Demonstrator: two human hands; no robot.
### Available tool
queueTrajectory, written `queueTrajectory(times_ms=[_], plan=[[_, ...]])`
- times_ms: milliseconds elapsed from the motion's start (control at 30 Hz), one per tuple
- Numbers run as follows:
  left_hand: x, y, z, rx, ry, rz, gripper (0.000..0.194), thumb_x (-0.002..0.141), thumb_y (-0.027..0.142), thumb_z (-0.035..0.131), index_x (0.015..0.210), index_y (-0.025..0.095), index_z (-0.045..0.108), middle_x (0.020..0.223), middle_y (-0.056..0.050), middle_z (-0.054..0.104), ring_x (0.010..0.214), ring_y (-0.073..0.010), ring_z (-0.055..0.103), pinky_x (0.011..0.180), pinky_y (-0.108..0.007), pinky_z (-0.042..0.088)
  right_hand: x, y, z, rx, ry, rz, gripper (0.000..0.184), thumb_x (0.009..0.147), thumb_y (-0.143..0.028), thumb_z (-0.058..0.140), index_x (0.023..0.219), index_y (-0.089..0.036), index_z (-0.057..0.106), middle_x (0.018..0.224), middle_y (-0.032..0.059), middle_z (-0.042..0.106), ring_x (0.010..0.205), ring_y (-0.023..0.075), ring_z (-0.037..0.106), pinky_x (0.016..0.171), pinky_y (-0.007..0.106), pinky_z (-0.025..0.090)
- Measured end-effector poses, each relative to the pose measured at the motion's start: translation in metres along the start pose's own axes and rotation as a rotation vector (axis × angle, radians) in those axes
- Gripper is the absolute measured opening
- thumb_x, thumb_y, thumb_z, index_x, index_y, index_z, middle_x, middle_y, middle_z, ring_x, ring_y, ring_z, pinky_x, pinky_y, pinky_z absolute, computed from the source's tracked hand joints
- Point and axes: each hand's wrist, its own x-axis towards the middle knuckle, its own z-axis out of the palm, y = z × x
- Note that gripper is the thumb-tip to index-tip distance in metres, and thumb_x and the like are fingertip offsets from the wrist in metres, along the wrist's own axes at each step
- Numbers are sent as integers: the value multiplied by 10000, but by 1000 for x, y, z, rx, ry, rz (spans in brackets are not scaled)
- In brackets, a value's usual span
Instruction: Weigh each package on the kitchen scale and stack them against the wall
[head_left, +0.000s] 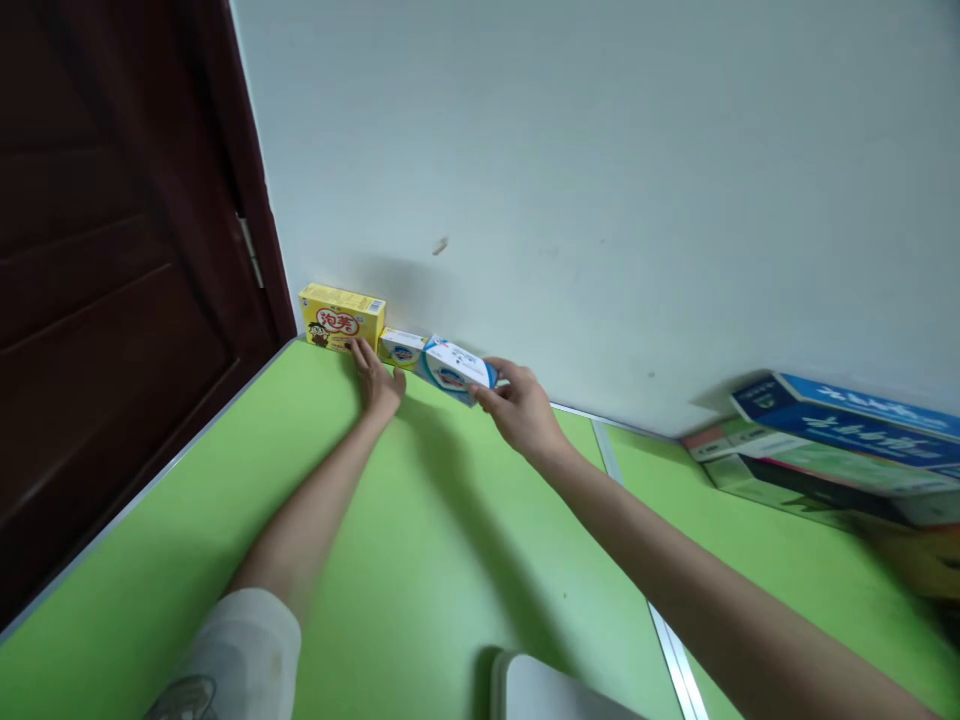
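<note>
A yellow snack box (341,320) stands on the green tabletop against the wall. The outstretched fingers of my left hand (379,382) rest at its lower front edge, with the thumb apart. Right beside it sits a small yellow-and-white soap box (402,348). A larger white-and-blue soap box (454,372), a bit tilted, is pinched at its right end between the thumb and fingers of my right hand (519,402). Its left end meets or overlaps the small box; I cannot tell whether its underside touches the table.
Several blue, green and pink boxes (847,440) are stacked by the wall at the right, blurred. A dark wooden door (112,250) borders the table's left edge. A white, rounded object (555,690) lies at the near edge. Metal strips (667,650) cross the green tabletop (360,600).
</note>
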Motion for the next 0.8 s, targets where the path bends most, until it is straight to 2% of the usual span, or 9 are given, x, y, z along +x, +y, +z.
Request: queueTrajectory(times_ms=[167, 300, 400, 500, 667, 800], plan=[[2, -5, 5, 53, -1, 33, 835, 682, 126, 580, 1391, -42, 174, 1509, -265, 79, 1412, -306, 79, 1146, -366, 147, 59, -6, 30, -73, 88, -135, 374, 737, -222, 576, 1105, -156, 587, 1002, 89, 494, 628, 140, 519, 706, 391, 511], [1, -5, 6, 47, 1, 37, 841, 687, 109, 562, 1412, 45, 140, 1521, -232, 75, 1415, -294, 72, 1138, -414, 170, 86, -6, 62, -47, 131, -208, 378, 731, -187, 554, 1109, -169, 568, 1049, 98, 479, 724, 178, 552, 792, 424, 492], [0, -6, 6, 55, -10, 37, 846, 690, 99, 551, 1416, 59, 119, 1523, -228, 64, 1417, -285, 62, 1135, -409, 179, 94, -3, 78, -18, 205, -196, 408, 727, -170, 531, 1135, -166, 513, 1099, 114, 461, 840, 217, 562, 829, 444, 472], [0, -6, 6, 62, -20, 33, 835, 697, 99, 541, 1414, 38, 118, 1522, -233, 50, 1419, -276, 52, 1142, -387, 164, 98, 1, 85, 7, 238, -179, 417, 715, -172, 536, 1127, -169, 472, 1079, 104, 476, 881, 222, 554, 840, 438, 463], [-1, -5, 5, 67, -44, 28, 844, 691, 97, 547, 1417, 36, 121, 1525, -225, 45, 1419, -285, 39, 1148, -390, 147, 101, 3, 85, -10, 254, -165, 371, 713, -181, 533, 1074, -184, 449, 984, 68, 517, 844, 206, 541, 819, 407, 456], [0, -5, 4, 63, -47, 26, 843, 692, 102, 553, 1416, 35, 126, 1526, -221, 39, 1417, -303, 24, 1149, -412, 146, 100, -2, 85, 0, 271, -100, 352, 729, -210, 542, 1053, -182, 405, 872, 40, 534, 794, 195, 538, 782, 381, 456]])
